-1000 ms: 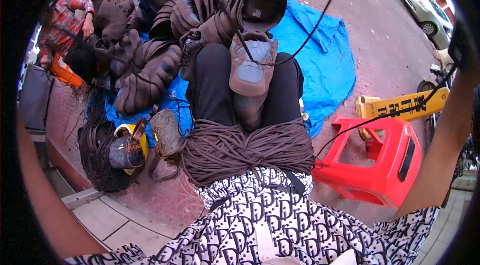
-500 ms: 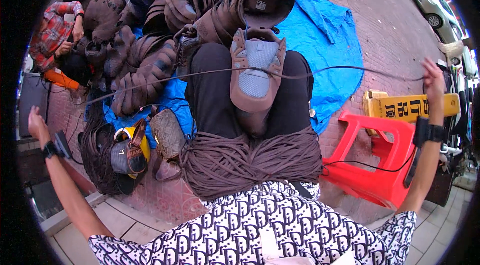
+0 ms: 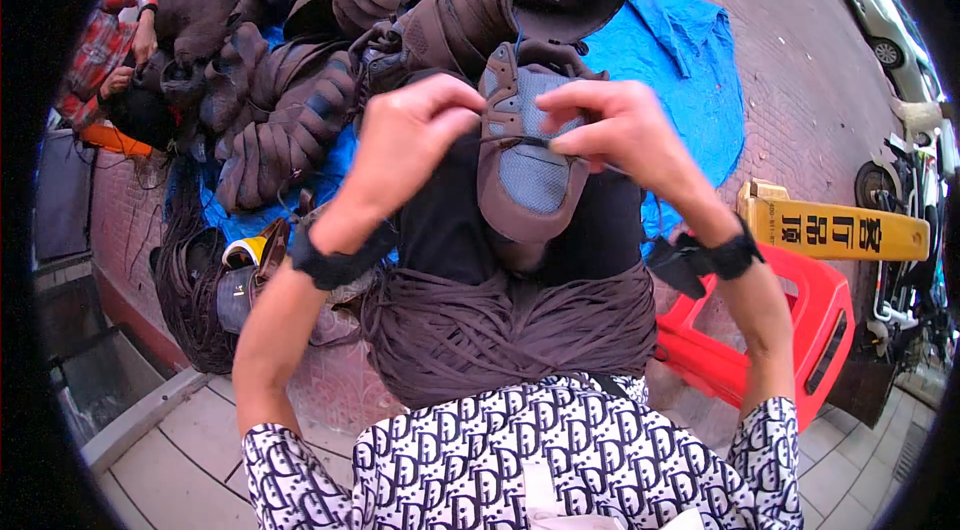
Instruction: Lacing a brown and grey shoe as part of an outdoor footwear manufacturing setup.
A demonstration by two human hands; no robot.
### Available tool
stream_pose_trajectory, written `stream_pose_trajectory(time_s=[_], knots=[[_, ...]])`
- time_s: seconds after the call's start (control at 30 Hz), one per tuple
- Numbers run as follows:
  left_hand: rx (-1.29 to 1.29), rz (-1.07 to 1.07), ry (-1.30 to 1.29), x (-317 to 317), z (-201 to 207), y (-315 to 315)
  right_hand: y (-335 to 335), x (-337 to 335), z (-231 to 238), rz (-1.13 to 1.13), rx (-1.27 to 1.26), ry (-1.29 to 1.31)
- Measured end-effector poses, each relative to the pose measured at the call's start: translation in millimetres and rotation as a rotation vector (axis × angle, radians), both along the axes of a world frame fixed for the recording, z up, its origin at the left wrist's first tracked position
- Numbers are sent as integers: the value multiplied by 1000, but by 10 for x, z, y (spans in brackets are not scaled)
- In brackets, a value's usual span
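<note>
A brown shoe upper (image 3: 515, 222) with a blue-grey mesh front rests between my knees, its toe toward me. A dark shoelace (image 3: 515, 141) crosses it through the lowest eyelets. My left hand (image 3: 418, 135) is closed at the left edge of the upper, thumb and forefinger pinching by the lace; its fingertips are slightly blurred. From the right, my right hand (image 3: 622, 135) pinches the lace over the mesh. A thick bundle of brown laces (image 3: 500, 335) lies across my lap.
Stacked brown shoe uppers (image 3: 290, 120) lie on a blue tarp (image 3: 690, 60) ahead. A red plastic stool (image 3: 825, 300) and a yellow box (image 3: 835, 225) stand at right. More laces (image 3: 185, 280) hang at left beside a bag. Another person's hand (image 3: 117, 82) works at far left.
Both hands have come inward from far out at the sides, where the lace was stretched wide, to the shoe upper. The view has shifted slightly.
</note>
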State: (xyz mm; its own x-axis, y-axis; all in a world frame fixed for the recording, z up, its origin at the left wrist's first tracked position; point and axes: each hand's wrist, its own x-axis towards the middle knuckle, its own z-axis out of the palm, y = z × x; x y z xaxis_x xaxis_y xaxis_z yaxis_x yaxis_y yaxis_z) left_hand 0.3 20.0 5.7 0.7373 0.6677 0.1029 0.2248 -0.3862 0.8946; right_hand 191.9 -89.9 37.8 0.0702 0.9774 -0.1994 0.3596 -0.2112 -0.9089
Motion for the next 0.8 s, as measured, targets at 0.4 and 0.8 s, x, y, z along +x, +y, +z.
stream_pose_trajectory(time_s=[0.4, 0.8], knots=[[233, 30, 96, 119, -200, -265, -115, -153, -330, -200, -121, 479], [803, -77, 94, 184, -228, -342, -133, -216, -400, -235, -23, 545]])
